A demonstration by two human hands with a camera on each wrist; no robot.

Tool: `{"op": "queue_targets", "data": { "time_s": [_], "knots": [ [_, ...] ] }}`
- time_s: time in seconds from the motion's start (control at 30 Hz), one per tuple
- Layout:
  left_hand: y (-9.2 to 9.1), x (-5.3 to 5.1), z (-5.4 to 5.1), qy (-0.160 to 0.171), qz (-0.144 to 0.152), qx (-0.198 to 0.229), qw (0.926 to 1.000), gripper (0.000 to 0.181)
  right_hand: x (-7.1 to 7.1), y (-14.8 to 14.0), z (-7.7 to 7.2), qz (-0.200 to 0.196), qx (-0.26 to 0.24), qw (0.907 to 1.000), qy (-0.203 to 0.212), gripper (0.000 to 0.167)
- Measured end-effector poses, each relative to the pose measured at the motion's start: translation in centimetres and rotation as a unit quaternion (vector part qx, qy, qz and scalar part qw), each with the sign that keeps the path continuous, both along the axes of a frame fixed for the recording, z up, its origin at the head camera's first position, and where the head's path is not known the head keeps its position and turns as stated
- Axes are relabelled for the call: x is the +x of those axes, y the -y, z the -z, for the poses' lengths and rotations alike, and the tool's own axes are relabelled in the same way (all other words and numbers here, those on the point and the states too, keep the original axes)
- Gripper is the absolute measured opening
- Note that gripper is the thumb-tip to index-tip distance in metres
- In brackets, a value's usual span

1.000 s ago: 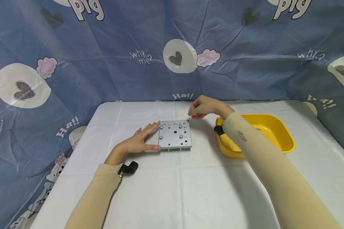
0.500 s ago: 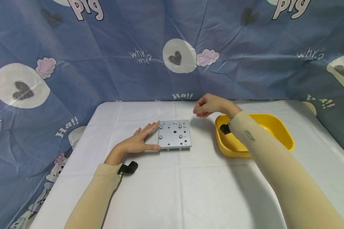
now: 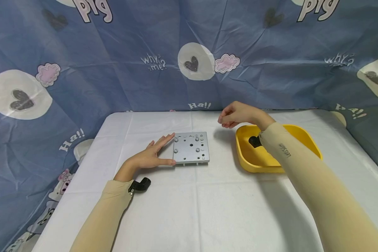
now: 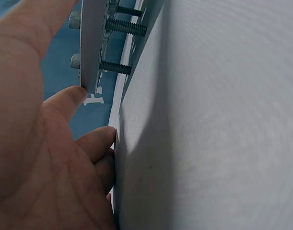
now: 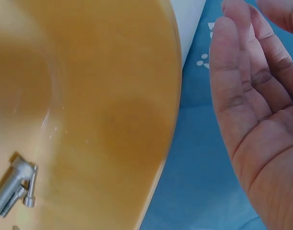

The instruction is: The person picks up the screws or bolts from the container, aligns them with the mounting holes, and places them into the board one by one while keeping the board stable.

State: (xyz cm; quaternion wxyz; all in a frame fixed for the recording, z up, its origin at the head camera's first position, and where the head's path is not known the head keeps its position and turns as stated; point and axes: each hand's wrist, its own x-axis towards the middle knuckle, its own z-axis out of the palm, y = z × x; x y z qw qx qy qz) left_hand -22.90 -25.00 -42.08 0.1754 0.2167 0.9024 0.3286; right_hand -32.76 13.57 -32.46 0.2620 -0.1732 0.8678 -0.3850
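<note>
In the head view a silver metal plate (image 3: 187, 154) with drilled holes stands on the white table. Several socket-head screws (image 3: 197, 150) sit in it, and their threaded shafts (image 4: 124, 27) stick out underneath in the left wrist view. My left hand (image 3: 148, 157) lies at the plate's left side, thumb and forefinger stretched out, touching its two left corners. Above the table's far part, just left of the yellow bin, hangs my right hand (image 3: 237, 113). Its fingers are loosely bent, and nothing shows in them in the right wrist view.
The yellow plastic bin (image 3: 249, 167) stands to the right of the plate, partly behind my right forearm. Inside it lie a few metal screws (image 5: 21, 184). A blue printed cloth (image 3: 129, 80) hangs behind the white-covered table (image 3: 163, 210).
My right hand has moved to the right, away from the plate and closer to the bin. The left hand and the plate keep their places.
</note>
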Motion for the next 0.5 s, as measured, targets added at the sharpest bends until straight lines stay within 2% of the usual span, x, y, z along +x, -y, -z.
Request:
{"op": "queue_targets", "data": {
  "time_s": [0.5],
  "knots": [
    [-0.1,-0.1,0.1,0.005,-0.001,0.002,1.0,0.113,0.7,-3.0,-0.6,0.004,-0.015,0.9999,0.004,0.027]
  ]
}}
